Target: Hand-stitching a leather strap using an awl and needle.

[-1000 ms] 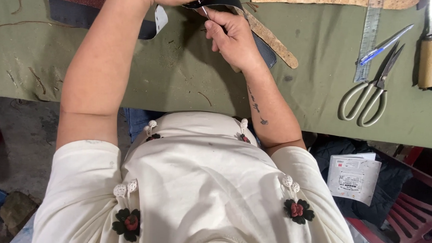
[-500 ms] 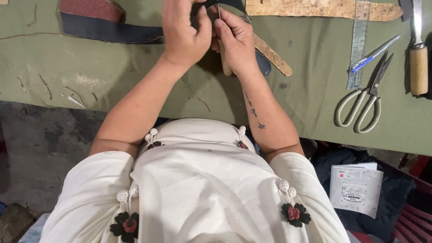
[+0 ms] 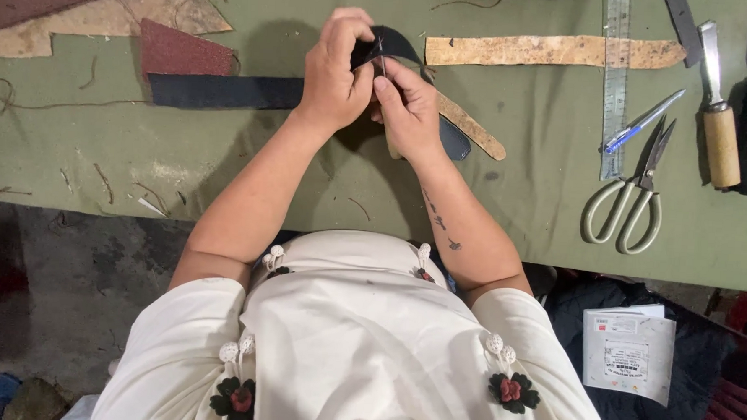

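**Hand-stitching at bench: both hands closed on dark curved piece**

Both hands raised together over green table (image 3: 224, 170), at 12 o'clock from the worker's chest. Left hand (image 3: 333, 74) is clamped on a dark curved piece (image 3: 398, 41), thumb and fingers pinching its lower edge. Right hand (image 3: 407, 111) touches the left, fingertips pinched on what looks like a thin needle (image 3: 381, 57) standing approx. upright at the piece's edge; too small to confirm.

Surroundings: navy strip (image 3: 223, 91) at 9 o'clock of the hands, maroon scrap (image 3: 183, 50) just above it. Tan strip (image 3: 552, 51) at 2 o'clock. Ruler (image 3: 615, 78), pen (image 3: 642, 123), scissors (image 3: 630, 200) and wood-handled tool (image 3: 717, 124) at 3 o'clock, well apart from the hands.

Risks, judged:
- Needle sits close to left thumb; a slip w/ force could prick it.
- Piece held in air, unsupported; may flex, so stitch line could wander.
- Loose thread bits on table could snag work.
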